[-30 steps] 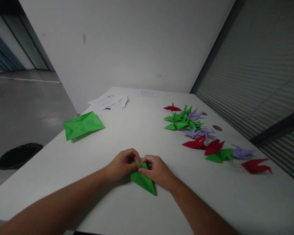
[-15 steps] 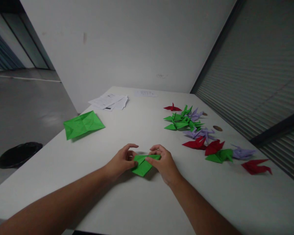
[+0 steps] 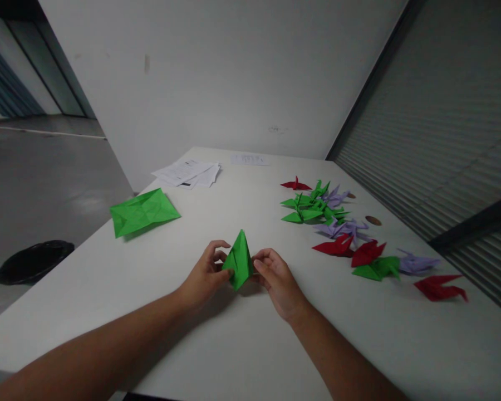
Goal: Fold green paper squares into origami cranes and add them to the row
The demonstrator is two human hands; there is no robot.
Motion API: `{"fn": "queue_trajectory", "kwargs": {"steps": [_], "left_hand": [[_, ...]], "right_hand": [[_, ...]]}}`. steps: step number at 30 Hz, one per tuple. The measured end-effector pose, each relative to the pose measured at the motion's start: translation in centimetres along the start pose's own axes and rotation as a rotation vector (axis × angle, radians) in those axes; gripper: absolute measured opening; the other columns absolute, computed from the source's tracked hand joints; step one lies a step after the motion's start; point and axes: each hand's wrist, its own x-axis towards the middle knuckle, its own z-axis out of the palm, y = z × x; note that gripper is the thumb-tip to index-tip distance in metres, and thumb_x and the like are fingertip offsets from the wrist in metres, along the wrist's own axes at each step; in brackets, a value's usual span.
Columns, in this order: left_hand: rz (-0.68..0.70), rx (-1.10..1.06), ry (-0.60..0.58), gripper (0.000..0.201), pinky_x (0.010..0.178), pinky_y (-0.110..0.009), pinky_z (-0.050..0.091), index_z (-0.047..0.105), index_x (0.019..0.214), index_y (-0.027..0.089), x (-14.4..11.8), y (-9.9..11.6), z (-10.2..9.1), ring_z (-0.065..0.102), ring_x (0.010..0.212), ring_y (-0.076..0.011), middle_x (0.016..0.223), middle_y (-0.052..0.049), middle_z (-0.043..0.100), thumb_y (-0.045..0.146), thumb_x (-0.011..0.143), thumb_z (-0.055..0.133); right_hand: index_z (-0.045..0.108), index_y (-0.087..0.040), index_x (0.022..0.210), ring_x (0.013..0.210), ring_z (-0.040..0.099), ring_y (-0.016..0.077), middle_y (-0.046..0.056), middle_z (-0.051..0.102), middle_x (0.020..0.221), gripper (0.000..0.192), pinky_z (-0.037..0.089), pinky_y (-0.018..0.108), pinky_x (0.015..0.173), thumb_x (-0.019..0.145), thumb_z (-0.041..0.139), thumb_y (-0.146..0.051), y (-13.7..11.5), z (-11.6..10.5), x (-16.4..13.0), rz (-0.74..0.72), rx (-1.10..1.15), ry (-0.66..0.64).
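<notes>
Green folded paper (image 3: 239,260) stands point-up on the table (image 3: 242,345), pinched between left hand (image 3: 204,276) and right hand (image 3: 278,280) fingers.

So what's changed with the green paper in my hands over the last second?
The folded green paper was turned from lying flat, point toward you, to standing upright, point up. The left hand and right hand slid from on top of it to pinching its sides. The creased green sheet, the paper cranes and the white papers stayed put.
</notes>
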Motion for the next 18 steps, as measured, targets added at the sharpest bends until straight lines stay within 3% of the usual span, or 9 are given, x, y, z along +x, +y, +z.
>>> {"fn": "queue_trajectory", "kwargs": {"steps": [6,18], "left_hand": [[0.033,0.159,-0.049,0.021,0.062,-0.024,0.042,0.065,0.099,0.019,0.17,-0.31,-0.32,0.056,0.069,-0.0125,0.081,0.000,0.063,0.017,0.078,0.069],[-0.028,0.200,-0.045,0.029,0.058,-0.025,0.043,0.062,0.102,0.018,-0.11,0.22,0.15,0.058,0.065,-0.0130,0.079,0.000,0.065,0.021,0.075,0.070]], "right_hand": [[0.058,-0.022,0.086,0.076,0.060,0.0141,-0.003,0.062,0.083,0.038,0.048,0.028,0.073,0.078,0.086,-0.045,0.25,0.16,-0.07,0.017,0.035,-0.110],[0.061,-0.020,0.087,0.072,0.061,0.0147,-0.001,0.067,0.079,0.035,0.044,0.027,0.070,0.081,0.084,-0.047,0.19,0.02,-0.26,0.054,0.005,-0.158]]}}
